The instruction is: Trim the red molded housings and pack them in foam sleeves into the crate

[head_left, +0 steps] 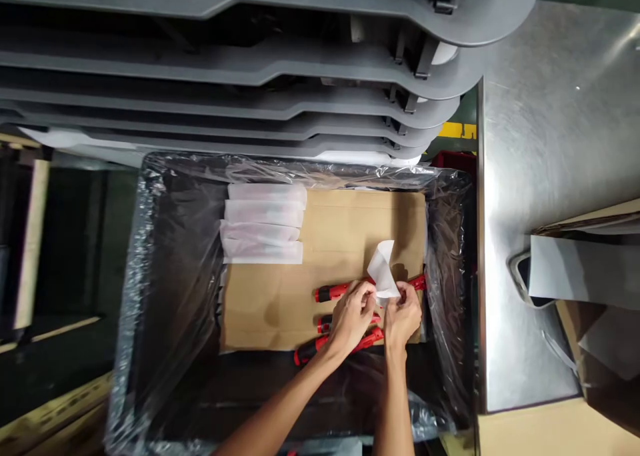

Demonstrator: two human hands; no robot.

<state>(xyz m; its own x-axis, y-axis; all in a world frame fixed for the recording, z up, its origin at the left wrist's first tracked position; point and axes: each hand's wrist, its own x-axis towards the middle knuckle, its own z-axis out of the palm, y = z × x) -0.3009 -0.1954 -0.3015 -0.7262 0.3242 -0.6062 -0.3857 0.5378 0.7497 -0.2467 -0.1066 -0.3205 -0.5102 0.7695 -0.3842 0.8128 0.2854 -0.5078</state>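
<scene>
My left hand (353,316) and my right hand (403,315) pinch a crumpled white paper sheet (383,269) between them, just above a red-and-black tool handle (334,291). That tool's red far end (418,283) sticks out past my right hand. Under my left wrist lie two more red-and-black tools (325,323) (313,351), partly hidden by my hand and reaching past the edge of a brown cardboard sheet (360,226). Several white wrapped packets (263,226) lie stacked in a row on the cardboard's left side.
The cardboard lies inside a dark bin (175,296) lined with clear plastic film. Grey stacked shelf-like trays (225,63) overhang the far side. A stainless steel table (550,109) stands to the right, with cardboard and white sheets at its near edge.
</scene>
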